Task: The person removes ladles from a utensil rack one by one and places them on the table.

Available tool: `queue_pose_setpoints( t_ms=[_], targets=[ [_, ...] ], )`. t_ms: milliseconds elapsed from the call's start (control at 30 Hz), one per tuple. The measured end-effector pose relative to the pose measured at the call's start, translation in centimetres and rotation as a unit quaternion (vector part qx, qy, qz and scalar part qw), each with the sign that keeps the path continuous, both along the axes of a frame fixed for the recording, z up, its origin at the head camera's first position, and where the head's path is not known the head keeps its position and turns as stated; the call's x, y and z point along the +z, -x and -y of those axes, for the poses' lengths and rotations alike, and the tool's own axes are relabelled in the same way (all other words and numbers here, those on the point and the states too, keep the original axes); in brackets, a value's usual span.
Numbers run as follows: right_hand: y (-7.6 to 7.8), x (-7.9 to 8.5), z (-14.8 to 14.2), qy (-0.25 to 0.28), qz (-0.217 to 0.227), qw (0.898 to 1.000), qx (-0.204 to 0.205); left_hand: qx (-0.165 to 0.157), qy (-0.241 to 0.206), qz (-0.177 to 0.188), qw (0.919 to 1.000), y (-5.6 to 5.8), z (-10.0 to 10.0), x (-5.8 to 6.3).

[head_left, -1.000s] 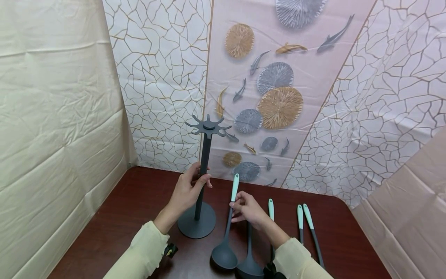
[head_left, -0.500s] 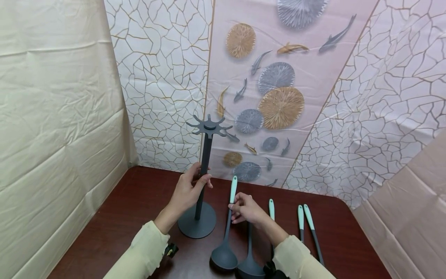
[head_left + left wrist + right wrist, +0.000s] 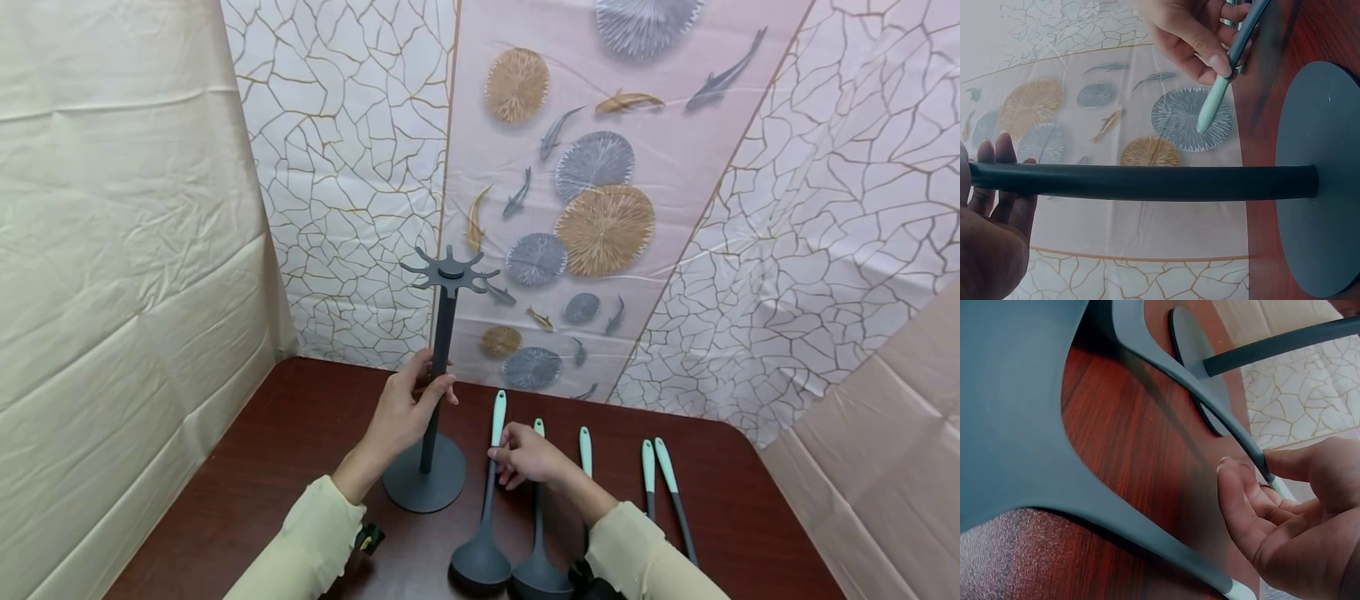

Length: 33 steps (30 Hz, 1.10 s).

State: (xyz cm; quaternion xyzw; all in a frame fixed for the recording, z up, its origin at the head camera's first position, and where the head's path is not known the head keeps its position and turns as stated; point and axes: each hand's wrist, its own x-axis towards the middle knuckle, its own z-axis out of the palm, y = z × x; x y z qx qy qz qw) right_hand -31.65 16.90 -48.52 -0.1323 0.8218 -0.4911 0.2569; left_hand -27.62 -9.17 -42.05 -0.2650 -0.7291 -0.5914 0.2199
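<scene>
My left hand (image 3: 405,404) grips the pole of a dark grey utensil stand (image 3: 442,333), which has a round base and a ring of hooks on top. In the left wrist view the pole (image 3: 1147,182) passes between thumb and fingers. To the right of the stand, my right hand (image 3: 528,454) pinches a ladle (image 3: 482,558) where its mint-green handle meets the grey shaft. The ladle leans upward, handle end raised, with its bowl low at the table. The right wrist view shows my thumb on the ladle's shaft (image 3: 1210,400).
A second ladle (image 3: 540,575) lies just right of the held one. Further right are a utensil (image 3: 585,450) partly behind my right arm and two more mint-handled utensils (image 3: 647,467), their heads hidden. The brown table (image 3: 300,442) ends at a patterned cloth backdrop.
My right hand and the ladle have shifted down and slightly left, lowering the handle end. The second ladle's handle end has come into sight behind that hand. My left hand and the stand stay put.
</scene>
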Motion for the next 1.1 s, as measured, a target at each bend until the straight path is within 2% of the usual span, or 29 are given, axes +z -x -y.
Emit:
queue_pose_setpoints(
  t_ms=[367,1100],
  targets=[
    [0.3,-1.0,-0.1,-0.043,-0.001,0.999,0.028,0.005,0.003,0.006,1.0,0.1,0.0,-0.2],
    [0.3,-1.1,0.0,-0.094,-0.036,0.994,0.041,-0.001,0.001,0.0,1.0,0.1,0.0,-0.2]
  ],
)
